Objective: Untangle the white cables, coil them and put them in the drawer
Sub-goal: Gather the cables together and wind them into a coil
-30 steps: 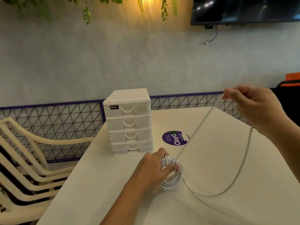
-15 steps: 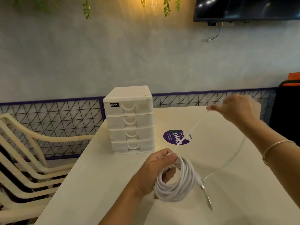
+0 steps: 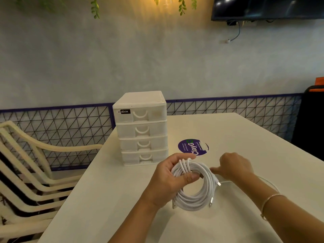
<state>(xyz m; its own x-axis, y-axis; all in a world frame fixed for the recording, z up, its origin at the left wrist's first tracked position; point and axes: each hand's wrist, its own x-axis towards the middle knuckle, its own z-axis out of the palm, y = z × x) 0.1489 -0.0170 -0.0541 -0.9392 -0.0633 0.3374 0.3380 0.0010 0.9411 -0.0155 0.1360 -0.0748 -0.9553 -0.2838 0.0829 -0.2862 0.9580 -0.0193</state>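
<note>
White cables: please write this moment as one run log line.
left hand: grips cable coil | right hand: at the coil's loose strand | drawer unit: all drawers closed

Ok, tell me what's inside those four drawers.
All four drawers of the drawer unit are closed. Their cloudy fronts hide the contents, so nothing can be made out inside. The cable coil is outside, in the left hand.

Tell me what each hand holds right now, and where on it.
Left hand grips the cable coil at its upper left arc. Right hand pinches the loose strand beside the coil.
</note>
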